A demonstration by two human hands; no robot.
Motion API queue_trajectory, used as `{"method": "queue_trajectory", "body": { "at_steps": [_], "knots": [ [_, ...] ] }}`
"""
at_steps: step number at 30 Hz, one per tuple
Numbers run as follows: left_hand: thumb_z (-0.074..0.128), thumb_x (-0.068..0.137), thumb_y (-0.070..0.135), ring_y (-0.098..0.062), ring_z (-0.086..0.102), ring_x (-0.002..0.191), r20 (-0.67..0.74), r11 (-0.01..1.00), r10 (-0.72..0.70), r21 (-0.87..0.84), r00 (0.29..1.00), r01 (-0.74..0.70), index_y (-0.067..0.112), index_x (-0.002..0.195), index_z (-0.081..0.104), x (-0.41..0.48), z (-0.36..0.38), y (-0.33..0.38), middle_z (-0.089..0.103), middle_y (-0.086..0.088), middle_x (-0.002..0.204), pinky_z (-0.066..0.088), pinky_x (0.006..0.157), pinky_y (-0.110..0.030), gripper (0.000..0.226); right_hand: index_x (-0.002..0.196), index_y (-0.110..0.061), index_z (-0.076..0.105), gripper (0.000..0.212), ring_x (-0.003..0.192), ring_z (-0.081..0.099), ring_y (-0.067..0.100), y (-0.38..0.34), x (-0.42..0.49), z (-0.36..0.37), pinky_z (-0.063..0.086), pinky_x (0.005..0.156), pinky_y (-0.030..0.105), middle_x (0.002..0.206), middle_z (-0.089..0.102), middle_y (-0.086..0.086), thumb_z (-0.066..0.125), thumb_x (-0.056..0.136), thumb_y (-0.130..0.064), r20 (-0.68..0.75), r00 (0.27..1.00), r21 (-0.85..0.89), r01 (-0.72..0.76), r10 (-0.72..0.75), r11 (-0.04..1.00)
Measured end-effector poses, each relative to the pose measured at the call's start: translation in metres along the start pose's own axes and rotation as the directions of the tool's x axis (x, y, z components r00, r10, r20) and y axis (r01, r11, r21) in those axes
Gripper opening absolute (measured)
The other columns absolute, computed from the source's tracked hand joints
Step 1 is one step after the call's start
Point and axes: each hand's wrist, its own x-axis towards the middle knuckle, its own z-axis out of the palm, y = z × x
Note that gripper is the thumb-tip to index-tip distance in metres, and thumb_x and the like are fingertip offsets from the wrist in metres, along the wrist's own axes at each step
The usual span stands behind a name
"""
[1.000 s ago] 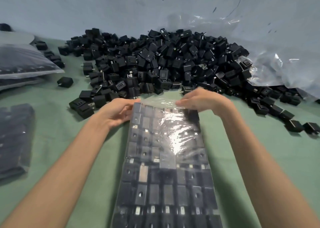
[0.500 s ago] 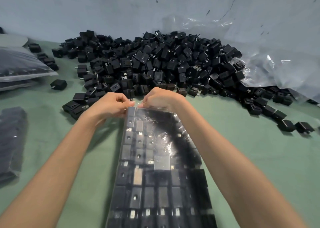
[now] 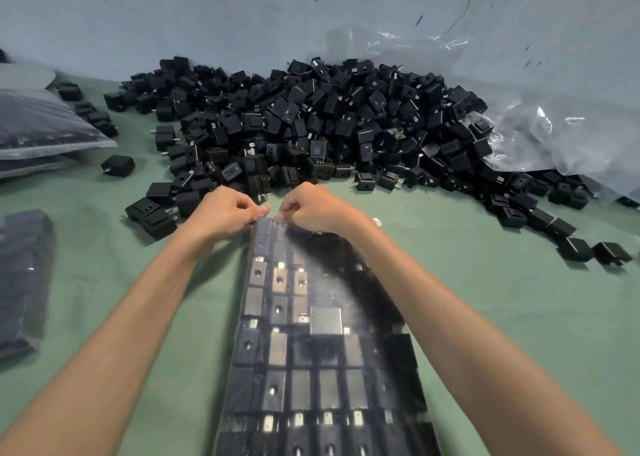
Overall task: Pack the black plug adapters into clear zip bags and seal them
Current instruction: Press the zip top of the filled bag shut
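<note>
Fingertips (image 3: 259, 210) of our left hand (image 3: 221, 211) and those of our right hand (image 3: 313, 210) are curled and pinching the far top edge of the clear bag (image 3: 325, 293), both near its left corner, hands nearly touching. We read that as the start of the zip press. The rest of the strip runs under the right wrist, so we can't tell whether it's closed. The bag lies flat on the green table (image 3: 485, 282) between our forearms, packed with adapters (image 3: 277, 279) in neat rows, so filling looks done and only the seal is left on this one. Finished packs (image 3: 45, 126) sit far left, with another dark pack (image 3: 20, 282) nearer us. Just beyond the hands is the loose pile (image 3: 311, 126), against the wall and spilling right onto a crumpled plastic sheet (image 3: 554, 126). Our estimate: a few bags done, bulk not yet packed.
</note>
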Motion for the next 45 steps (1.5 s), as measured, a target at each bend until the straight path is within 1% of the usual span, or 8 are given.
{"method": "queue_trajectory", "body": {
  "at_steps": [10, 15, 18, 22, 29, 35, 38, 45],
  "knots": [
    [0.070, 0.086, 0.029, -0.026, 0.064, 0.074, -0.118, 0.997, 0.054, 0.056, 0.991, -0.048, 0.011, 0.067, 0.069, -0.003, 0.008, 0.009, 0.070, -0.011, 0.072, 0.050, 0.078, -0.038, 0.027, 0.088, -0.013, 0.074, 0.024, 0.095, 0.060, 0.028, -0.006, 0.005, 0.010, 0.052, 0.085, 0.037, 0.096, 0.070, 0.009, 0.051, 0.082, -0.008, -0.123, 0.991, -0.038, -0.058, 0.053, 0.998],
    [0.067, 0.087, 0.030, -0.010, 0.057, 0.061, 0.151, 0.949, -0.057, -0.298, 0.987, 0.100, 0.005, 0.087, 0.070, -0.006, 0.001, 0.006, 0.062, 0.005, 0.057, 0.052, 0.078, -0.027, 0.025, 0.086, -0.009, 0.075, 0.015, 0.086, 0.059, 0.018, 0.004, 0.004, 0.004, 0.047, 0.070, 0.025, 0.089, 0.071, 0.009, 0.069, 0.087, -0.022, -0.136, 0.990, 0.100, -0.034, 0.048, 0.994],
    [0.066, 0.087, 0.026, -0.001, 0.056, 0.045, 0.294, 0.893, -0.118, -0.386, 0.948, 0.231, 0.006, 0.098, 0.069, -0.008, 0.000, 0.010, 0.060, 0.007, 0.049, 0.051, 0.054, -0.012, 0.023, 0.093, -0.007, 0.074, 0.026, 0.082, 0.056, 0.012, 0.010, -0.002, -0.014, 0.040, 0.064, 0.017, 0.086, 0.067, -0.001, 0.066, 0.089, -0.032, 0.008, 0.999, 0.100, -0.045, 0.044, 0.994],
    [0.068, 0.087, 0.020, 0.001, 0.047, 0.032, 0.252, 0.865, -0.170, -0.424, 0.953, 0.267, 0.006, 0.082, 0.067, -0.006, 0.000, 0.009, 0.054, 0.010, 0.040, 0.037, 0.038, -0.007, 0.014, 0.103, -0.022, 0.070, 0.023, 0.099, 0.053, 0.010, 0.023, -0.014, -0.040, 0.038, 0.084, 0.023, 0.111, 0.061, -0.010, 0.059, 0.092, -0.039, 0.212, 0.972, -0.011, -0.101, 0.101, 0.995],
    [0.074, 0.079, 0.020, -0.004, 0.060, 0.048, 0.174, 0.799, -0.323, -0.476, 0.930, 0.366, 0.008, 0.088, 0.066, 0.003, 0.011, 0.012, 0.068, 0.005, 0.056, 0.047, 0.041, -0.015, 0.016, 0.079, -0.029, 0.068, 0.015, 0.078, 0.049, 0.016, 0.039, -0.020, -0.035, 0.038, 0.067, 0.025, 0.087, 0.064, 0.003, 0.066, 0.087, -0.042, 0.183, 0.961, 0.105, -0.230, 0.208, 0.968],
    [0.077, 0.074, 0.011, -0.006, 0.047, 0.039, 0.150, 0.802, -0.349, -0.463, 0.925, 0.378, 0.005, 0.074, 0.063, 0.001, 0.019, 0.018, 0.058, 0.003, 0.046, 0.039, 0.036, -0.017, 0.014, 0.108, -0.013, 0.069, 0.043, 0.108, 0.062, 0.026, 0.040, -0.025, -0.038, 0.046, 0.100, 0.041, 0.114, 0.068, 0.009, 0.053, 0.093, -0.050, 0.217, 0.953, 0.134, -0.242, 0.210, 0.961],
    [0.074, 0.076, 0.005, -0.004, 0.040, 0.028, 0.090, 0.824, -0.331, -0.457, 0.939, 0.334, 0.003, 0.066, 0.061, 0.002, 0.022, 0.020, 0.051, 0.004, 0.037, 0.034, 0.033, -0.015, 0.017, 0.099, -0.008, 0.067, 0.042, 0.088, 0.056, 0.018, 0.039, -0.024, -0.039, 0.042, 0.084, 0.030, 0.088, 0.063, -0.002, 0.054, 0.094, -0.047, 0.208, 0.961, 0.097, -0.205, 0.182, 0.974],
    [0.075, 0.075, 0.011, -0.007, 0.050, 0.042, 0.167, 0.835, -0.323, -0.414, 0.932, 0.364, 0.010, 0.076, 0.064, 0.005, 0.016, 0.013, 0.058, 0.005, 0.049, 0.047, 0.045, -0.019, 0.011, 0.079, -0.025, 0.062, 0.012, 0.082, 0.054, 0.014, 0.021, -0.020, -0.032, 0.045, 0.086, 0.034, 0.089, 0.063, -0.005, 0.065, 0.090, -0.029, 0.168, 0.983, 0.159, -0.095, 0.068, 0.983]
  ]
}}
